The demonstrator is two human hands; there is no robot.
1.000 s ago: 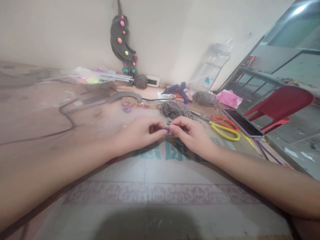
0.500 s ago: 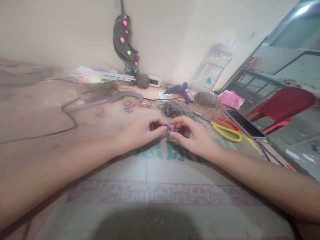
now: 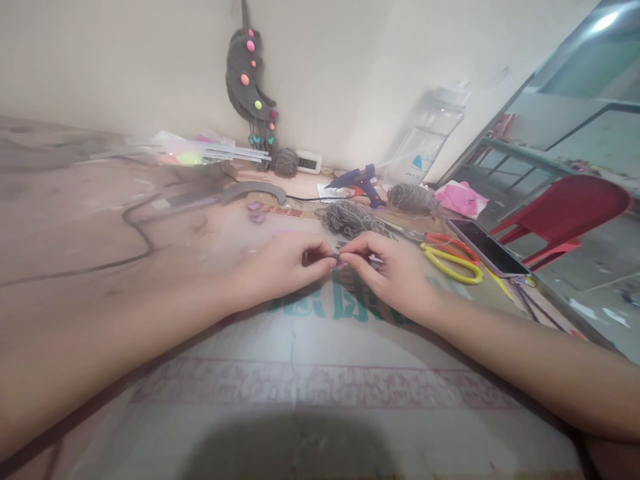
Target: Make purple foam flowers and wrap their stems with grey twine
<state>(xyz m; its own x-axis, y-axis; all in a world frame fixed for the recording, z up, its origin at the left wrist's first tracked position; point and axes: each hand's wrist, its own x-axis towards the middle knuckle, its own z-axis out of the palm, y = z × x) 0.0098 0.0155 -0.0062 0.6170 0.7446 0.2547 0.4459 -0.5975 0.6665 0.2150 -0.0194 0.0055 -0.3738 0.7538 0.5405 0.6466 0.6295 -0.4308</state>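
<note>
My left hand (image 3: pixel 300 263) and my right hand (image 3: pixel 383 270) meet at the middle of the board, thumbs and forefingers pinched. Between the fingertips is a strand of grey yarn (image 3: pixel 337 256) with small purple bits; its exact shape is mostly hidden by my fingers. Just beyond my hands lies a loose hank of grey yarn (image 3: pixel 350 219). Two small purple pieces (image 3: pixel 257 218) rest on the board past my left hand. Yellow-handled scissors (image 3: pixel 455 265) lie beyond my right hand.
At the back are a blue glue gun (image 3: pixel 357 180), a water bottle (image 3: pixel 433 137), yarn balls (image 3: pixel 287 162) and a small digital clock (image 3: pixel 310 162). A grey moon ornament (image 3: pixel 245 80) hangs on the wall. A phone (image 3: pixel 490 247) lies at right; a black cable (image 3: pixel 145 230) curves at left.
My fingertips have closed in over the purple piece, which shows less now. My right fingers have shifted slightly left, toward my left hand.
</note>
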